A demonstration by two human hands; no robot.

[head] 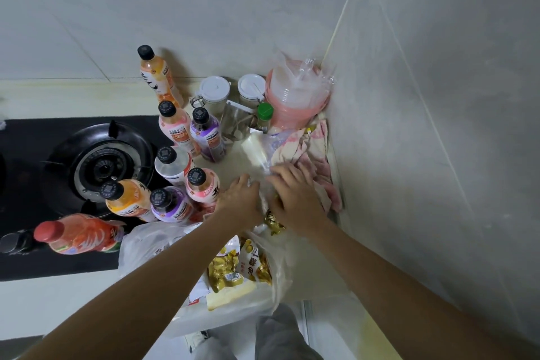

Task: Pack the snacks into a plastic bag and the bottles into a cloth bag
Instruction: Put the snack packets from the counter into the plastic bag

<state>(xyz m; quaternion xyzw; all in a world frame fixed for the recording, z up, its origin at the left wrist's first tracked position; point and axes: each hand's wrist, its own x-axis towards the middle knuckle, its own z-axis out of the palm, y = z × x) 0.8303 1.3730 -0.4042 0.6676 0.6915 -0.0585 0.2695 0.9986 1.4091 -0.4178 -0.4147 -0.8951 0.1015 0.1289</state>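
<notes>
Surface: a pale countertop (230, 161) running into a corner of grey-tiled walls (438, 67).
Landmark: a black gas burner (100, 168) set in a dark hob at the counter's left.
Bottles: eight drink bottles (175, 161) stand upright just right of the burner, caps black; a red-capped bottle (77, 234) lies tilted in front of the burner.
Plastic bag: a clear plastic bag (257, 152) lies on the counter right of the bottles, well right of the burner.
Snacks: gold-wrapped snack packets (230, 269) sit in a white plastic bag (146, 245) at the counter's front edge, right of and nearer than the burner.
Left hand: the left hand (241, 199) grips the clear bag's near edge, fingers curled.
Right hand: the right hand (292, 193) rests on the same bag, fingers spread and bent; whether they pinch the film is hard to tell through the blur.
Corner: two white-lidded jars (214, 90), a green-capped shaker (265, 114), stacked pink bowls (295, 93) and a pink-patterned cloth (315, 152), far right of the burner.
</notes>
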